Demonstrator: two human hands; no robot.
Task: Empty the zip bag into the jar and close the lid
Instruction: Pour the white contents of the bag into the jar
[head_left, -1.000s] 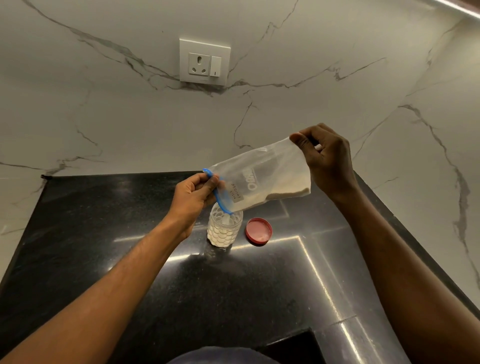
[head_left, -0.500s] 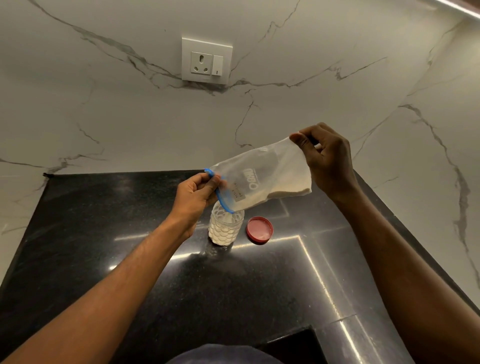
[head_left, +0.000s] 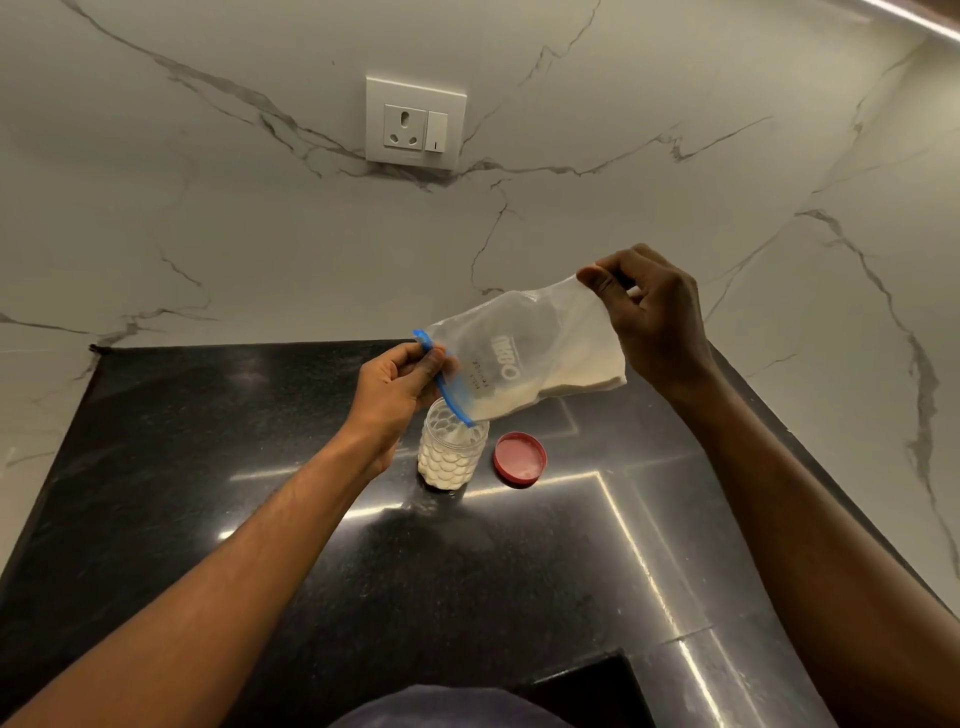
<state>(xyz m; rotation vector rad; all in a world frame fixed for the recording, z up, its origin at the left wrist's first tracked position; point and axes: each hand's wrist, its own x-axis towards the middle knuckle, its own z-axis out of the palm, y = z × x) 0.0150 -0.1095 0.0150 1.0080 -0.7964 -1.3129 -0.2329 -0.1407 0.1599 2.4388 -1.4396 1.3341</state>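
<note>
Zip bag (head_left: 524, 358) slants mouth-down into jar (head_left: 452, 452) (left hand (head_left: 397, 387) and right hand (head_left: 657, 325) pinching its ends).

The jar (head_left: 453, 451) stands on the surface (head_left: 218, 467) near the middle of the frame, with the lid (head_left: 520, 459) lying just to its right, apart from it. I hold the zip bag (head_left: 524, 358) tilted above them, its open end lowest, over the jar's mouth. My left hand (head_left: 397, 387) is at that lower left end, my right hand (head_left: 652, 317) at the raised upper right end. Behind the surface rises the wall, with a socket (head_left: 415, 124) in the upper middle of the frame.
</note>
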